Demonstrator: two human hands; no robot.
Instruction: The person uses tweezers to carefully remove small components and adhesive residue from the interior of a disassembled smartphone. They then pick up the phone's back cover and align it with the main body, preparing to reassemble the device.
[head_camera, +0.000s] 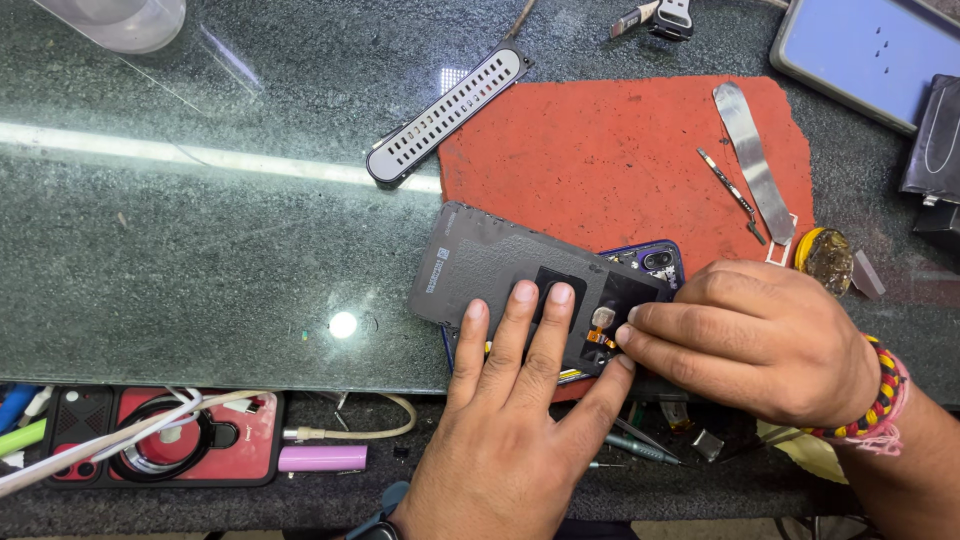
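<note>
While both hands (520, 400) press, phone back cover (480, 262) overhangs mat (610, 160).

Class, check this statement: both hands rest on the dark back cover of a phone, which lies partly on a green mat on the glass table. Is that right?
Not quite: the mat is red-orange, not green. The head view shows it. The rest stands: the left hand and the right hand both rest on the dark back cover, which lies partly on that mat on the glass table.
</note>
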